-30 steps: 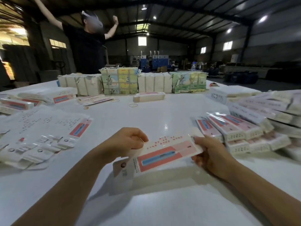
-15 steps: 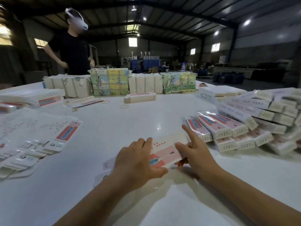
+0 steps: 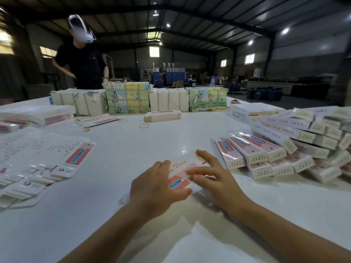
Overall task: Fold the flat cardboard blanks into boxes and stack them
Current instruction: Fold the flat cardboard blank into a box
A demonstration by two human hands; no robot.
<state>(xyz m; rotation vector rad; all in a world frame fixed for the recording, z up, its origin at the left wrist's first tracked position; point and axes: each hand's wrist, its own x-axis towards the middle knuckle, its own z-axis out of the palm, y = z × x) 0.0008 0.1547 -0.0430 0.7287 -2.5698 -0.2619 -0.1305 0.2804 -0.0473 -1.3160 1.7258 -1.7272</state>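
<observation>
Head view: cardboard blank flat on white surface, pressed under left hand and right hand, fingers straight and spread. Folded boxes heaped just right. Flat blanks fanned left. Wrapped bundles line far edge; rubber band between.

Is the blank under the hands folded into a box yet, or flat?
Flat: the blank lies against the table under the left hand and right hand, no raised sides visible.
</observation>
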